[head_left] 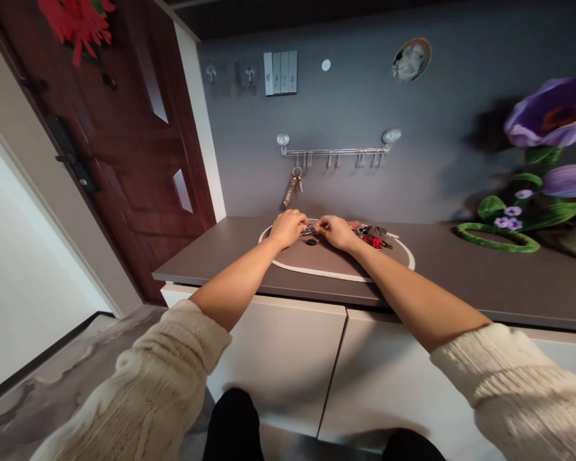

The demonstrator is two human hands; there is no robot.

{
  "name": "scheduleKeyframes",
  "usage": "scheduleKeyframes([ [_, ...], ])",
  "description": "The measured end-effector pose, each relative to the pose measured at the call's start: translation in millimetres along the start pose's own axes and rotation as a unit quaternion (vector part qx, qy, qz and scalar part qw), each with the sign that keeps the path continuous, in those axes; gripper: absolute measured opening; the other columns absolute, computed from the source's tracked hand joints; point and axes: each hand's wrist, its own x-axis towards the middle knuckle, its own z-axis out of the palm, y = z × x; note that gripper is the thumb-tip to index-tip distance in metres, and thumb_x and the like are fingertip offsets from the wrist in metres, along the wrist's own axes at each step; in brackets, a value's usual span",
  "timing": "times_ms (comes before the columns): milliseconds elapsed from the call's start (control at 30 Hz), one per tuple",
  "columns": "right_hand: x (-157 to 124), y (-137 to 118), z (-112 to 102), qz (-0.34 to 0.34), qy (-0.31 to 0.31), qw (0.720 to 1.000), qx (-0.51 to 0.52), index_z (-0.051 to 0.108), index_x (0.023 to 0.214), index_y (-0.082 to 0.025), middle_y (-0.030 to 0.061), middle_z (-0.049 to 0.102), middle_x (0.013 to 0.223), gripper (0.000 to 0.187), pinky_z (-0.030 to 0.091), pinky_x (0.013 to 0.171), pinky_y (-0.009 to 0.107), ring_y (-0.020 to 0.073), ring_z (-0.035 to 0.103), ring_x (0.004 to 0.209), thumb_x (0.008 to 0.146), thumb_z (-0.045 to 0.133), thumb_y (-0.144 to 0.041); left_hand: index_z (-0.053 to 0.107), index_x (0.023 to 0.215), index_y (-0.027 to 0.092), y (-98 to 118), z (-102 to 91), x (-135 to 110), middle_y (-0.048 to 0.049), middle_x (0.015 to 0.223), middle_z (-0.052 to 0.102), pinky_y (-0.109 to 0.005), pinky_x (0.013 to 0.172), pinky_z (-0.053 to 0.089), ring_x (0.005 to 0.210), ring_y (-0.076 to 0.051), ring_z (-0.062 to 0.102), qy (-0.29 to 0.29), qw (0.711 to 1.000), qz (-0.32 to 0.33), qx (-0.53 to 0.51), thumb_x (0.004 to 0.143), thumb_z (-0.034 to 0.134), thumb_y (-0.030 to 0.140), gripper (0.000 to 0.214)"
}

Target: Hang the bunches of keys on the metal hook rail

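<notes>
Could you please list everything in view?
Wall: one, grey, back
Counter: one, brownish, centre
Mat: one, brown with white rim, on counter
Keys: several, silver, black, red, on mat
Rail: one, clear, on wall
Keyring: one, silver and brown, hanging from rail
Hooks: two, clear, wall's left
Panel: one, pale grey, right of hooks
Disc: one, white, right of panel
Oval patch: one, whitish, right of disc
Flowers: several, purple, far right
Loop: one, green, on counter, right
Door: one, maroon, left
Decoration: one, red, top of door
Lock: one, black, on door
Cabinet doors: at least two, white, below counter
Floor: one, grey, lower left
Left hand: one, bare, at keys
Right hand: one, bare, at keys
Sleeves: two, cream, lower corners
Legs: two, black, bottom
</notes>
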Motion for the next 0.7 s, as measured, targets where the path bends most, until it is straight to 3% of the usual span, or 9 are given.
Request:
scheduleKeyframes([
  [467,10,8,2,-0.007,0.007,0.974,0.225,0.049,0.071,-0.017,-0.0014,0.049,0.062,0.017,0.034,0.056,0.022,0.0087,0.04,0.056,0.075,0.048,-0.034,0.063,0.086,0.021,2,-2.0,1,-0.0049,0.089,0.06,-0.029,0.08,0.037,0.09,-0.018,0.051,0.063,0.998,-0.011,-0.025,0.081,0.049,0.025,0.015],
  [700,8,-3,-4,-0.019,0.036,0.965,0.261,0.048,0.075,-0.017,-0.0008,0.05,0.067,0.017,0.037,0.061,0.023,0.0097,0.042,0.062,0.076,0.048,-0.035,0.06,0.093,0.02,6,-6.7,1,-0.0052,0.09,0.06,-0.028,0.081,0.037,0.089,-0.017,0.051,0.108,0.992,-0.022,-0.067,0.083,0.045,0.026,0.019],
])
